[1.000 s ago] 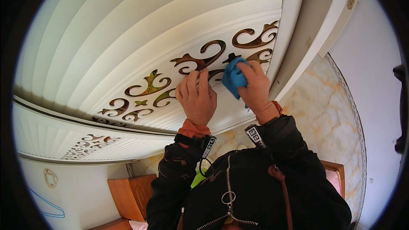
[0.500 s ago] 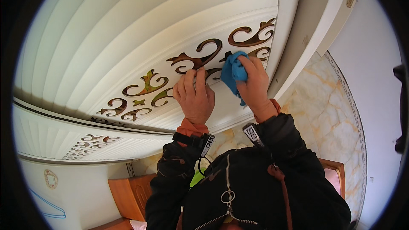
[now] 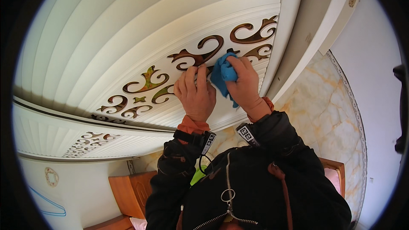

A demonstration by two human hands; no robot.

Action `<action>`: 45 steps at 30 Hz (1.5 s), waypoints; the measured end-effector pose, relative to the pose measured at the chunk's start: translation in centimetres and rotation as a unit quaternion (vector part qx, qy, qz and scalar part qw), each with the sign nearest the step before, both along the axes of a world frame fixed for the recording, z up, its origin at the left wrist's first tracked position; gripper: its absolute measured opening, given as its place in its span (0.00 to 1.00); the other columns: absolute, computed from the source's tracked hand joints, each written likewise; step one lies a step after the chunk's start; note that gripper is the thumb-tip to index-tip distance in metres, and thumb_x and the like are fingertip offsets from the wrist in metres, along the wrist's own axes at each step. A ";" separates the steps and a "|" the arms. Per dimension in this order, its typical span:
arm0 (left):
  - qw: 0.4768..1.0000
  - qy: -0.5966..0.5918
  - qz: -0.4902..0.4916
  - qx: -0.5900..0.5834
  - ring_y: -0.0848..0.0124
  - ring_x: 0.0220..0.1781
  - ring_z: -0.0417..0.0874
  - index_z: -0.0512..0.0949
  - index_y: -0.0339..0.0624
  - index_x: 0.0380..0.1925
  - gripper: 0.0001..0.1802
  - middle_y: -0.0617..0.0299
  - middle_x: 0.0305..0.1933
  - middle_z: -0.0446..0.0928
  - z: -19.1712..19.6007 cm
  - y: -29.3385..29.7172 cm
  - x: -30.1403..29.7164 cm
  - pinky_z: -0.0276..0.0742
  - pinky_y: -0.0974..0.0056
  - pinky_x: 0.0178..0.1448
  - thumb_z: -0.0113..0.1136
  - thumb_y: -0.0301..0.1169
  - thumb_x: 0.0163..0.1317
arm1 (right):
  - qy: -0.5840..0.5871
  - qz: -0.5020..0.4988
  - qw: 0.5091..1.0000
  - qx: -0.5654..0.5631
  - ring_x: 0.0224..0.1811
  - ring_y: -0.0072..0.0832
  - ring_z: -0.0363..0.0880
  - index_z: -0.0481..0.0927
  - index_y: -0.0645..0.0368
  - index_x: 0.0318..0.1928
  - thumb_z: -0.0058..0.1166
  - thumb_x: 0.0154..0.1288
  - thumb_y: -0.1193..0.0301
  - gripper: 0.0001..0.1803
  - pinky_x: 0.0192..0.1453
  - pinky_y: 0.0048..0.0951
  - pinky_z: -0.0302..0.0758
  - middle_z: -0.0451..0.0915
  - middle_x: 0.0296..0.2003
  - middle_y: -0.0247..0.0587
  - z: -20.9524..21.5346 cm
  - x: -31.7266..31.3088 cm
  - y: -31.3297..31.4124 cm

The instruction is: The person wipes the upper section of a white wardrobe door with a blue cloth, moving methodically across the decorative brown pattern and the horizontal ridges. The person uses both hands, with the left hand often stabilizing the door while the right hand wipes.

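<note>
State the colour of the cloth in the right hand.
The cloth is blue, best seen in the head view.

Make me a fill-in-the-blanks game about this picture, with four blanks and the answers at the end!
1. The colour of the cloth is ____.
2. The hand gripping the cloth is the person's own ____ hand.
3. The jacket is mostly coloured ____.
4. The panel with swirly cut-outs is coloured ____.

Missing words: blue; right; black; white.
</note>
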State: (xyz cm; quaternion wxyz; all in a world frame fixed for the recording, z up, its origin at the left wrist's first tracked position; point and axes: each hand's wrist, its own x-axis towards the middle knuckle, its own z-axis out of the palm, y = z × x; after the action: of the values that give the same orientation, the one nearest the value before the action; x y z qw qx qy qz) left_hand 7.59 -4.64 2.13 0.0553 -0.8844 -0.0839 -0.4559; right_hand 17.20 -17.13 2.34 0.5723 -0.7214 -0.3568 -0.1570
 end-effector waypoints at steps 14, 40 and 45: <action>1.000 -0.005 0.006 -0.008 0.56 0.62 0.68 0.74 0.45 0.60 0.33 0.57 0.60 0.69 0.2 -0.2 0.1 0.58 0.50 0.66 0.63 0.25 0.48 | 0.018 -0.018 0.997 -0.070 0.41 0.49 0.80 0.78 0.56 0.54 0.58 0.49 0.82 0.27 0.43 0.37 0.77 0.78 0.42 0.48 0.1 0.2 -1.5; 1.000 -0.004 0.011 -0.017 0.61 0.60 0.72 0.77 0.48 0.57 0.30 0.62 0.58 0.71 0.9 -0.5 -0.3 0.62 0.53 0.63 0.61 0.23 0.50 | -0.072 -0.127 0.982 -0.116 0.39 0.45 0.82 0.80 0.49 0.55 0.60 0.44 0.80 0.32 0.40 0.37 0.80 0.79 0.43 0.43 0.4 1.3 -3.2; 1.000 0.003 0.004 -0.014 0.57 0.61 0.69 0.74 0.48 0.60 0.33 0.59 0.60 0.69 0.5 -0.3 -0.3 0.59 0.51 0.65 0.63 0.25 0.48 | -0.116 -0.073 0.990 -0.025 0.39 0.44 0.82 0.80 0.51 0.55 0.61 0.48 0.79 0.29 0.40 0.35 0.80 0.80 0.44 0.42 0.9 2.3 -4.5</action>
State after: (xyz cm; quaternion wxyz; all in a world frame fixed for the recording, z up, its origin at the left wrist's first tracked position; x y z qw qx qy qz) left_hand 7.32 -4.90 2.67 0.0447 -0.8863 -0.0934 -0.4515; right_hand 19.51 -21.64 3.24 0.4957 -0.7367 -0.3707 -0.2722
